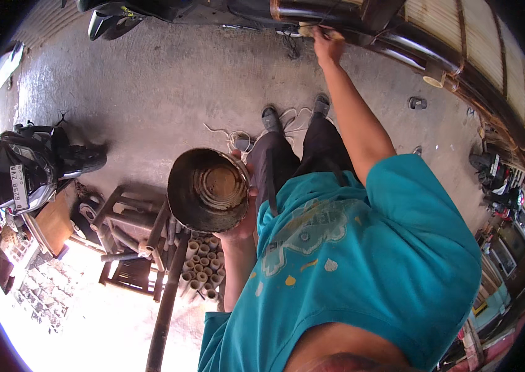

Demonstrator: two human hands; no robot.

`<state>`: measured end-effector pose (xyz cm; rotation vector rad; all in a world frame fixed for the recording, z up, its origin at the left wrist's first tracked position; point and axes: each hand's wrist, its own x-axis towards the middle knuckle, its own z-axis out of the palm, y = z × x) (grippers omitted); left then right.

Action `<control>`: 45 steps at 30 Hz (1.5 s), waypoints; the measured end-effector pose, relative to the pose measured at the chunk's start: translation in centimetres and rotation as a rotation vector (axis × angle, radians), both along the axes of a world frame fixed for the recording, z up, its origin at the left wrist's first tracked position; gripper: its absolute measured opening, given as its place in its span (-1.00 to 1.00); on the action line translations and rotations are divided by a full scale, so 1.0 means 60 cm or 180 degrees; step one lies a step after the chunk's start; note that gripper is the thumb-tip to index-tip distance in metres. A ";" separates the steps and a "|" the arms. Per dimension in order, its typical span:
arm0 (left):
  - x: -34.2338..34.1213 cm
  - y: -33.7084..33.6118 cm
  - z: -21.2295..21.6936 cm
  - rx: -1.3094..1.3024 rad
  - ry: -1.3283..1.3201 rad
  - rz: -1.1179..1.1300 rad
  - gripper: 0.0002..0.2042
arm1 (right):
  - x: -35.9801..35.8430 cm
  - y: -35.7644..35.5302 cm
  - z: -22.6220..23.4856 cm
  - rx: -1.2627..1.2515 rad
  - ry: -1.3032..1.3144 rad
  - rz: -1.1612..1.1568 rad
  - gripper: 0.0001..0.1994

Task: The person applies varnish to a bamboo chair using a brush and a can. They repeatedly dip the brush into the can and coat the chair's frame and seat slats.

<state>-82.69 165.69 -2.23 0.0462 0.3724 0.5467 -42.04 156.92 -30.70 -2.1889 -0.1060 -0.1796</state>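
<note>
My left hand [245, 224] grips a round, rusty metal can [208, 190] from its right side and holds it in front of my waist; its open mouth shows brown residue inside. My right arm stretches forward, and my right hand [326, 44] is closed on a small pale thing [306, 28], maybe a brush, pressed against a long dark glossy pole [336, 15] lying across the top of the view. I wear a teal shirt and dark trousers.
A parked motorbike [24, 167] stands at the left, and part of another [113, 18] at the top. Below the can are a wooden stool [129, 239], several cut bamboo tubes [203, 270] and a dark pole [164, 310]. White cord [237, 137] lies by my feet. Bamboo panels [485, 68] line the right.
</note>
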 end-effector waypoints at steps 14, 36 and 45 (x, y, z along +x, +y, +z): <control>-0.022 -0.017 -0.053 -0.0150 -0.0103 0.0328 -0.27 | -0.012 -0.130 0.119 -0.1700 0.0066 0.1960 -0.79; 0.001 -0.072 -0.060 0.0108 -0.0305 0.0560 -0.26 | 0.020 -0.416 0.200 -0.1152 -0.0993 0.1259 -0.79; 0.048 -0.079 -0.063 -0.0182 -0.0568 -0.0009 -0.24 | 0.070 -0.308 0.282 -0.2554 -0.0256 0.1902 -0.68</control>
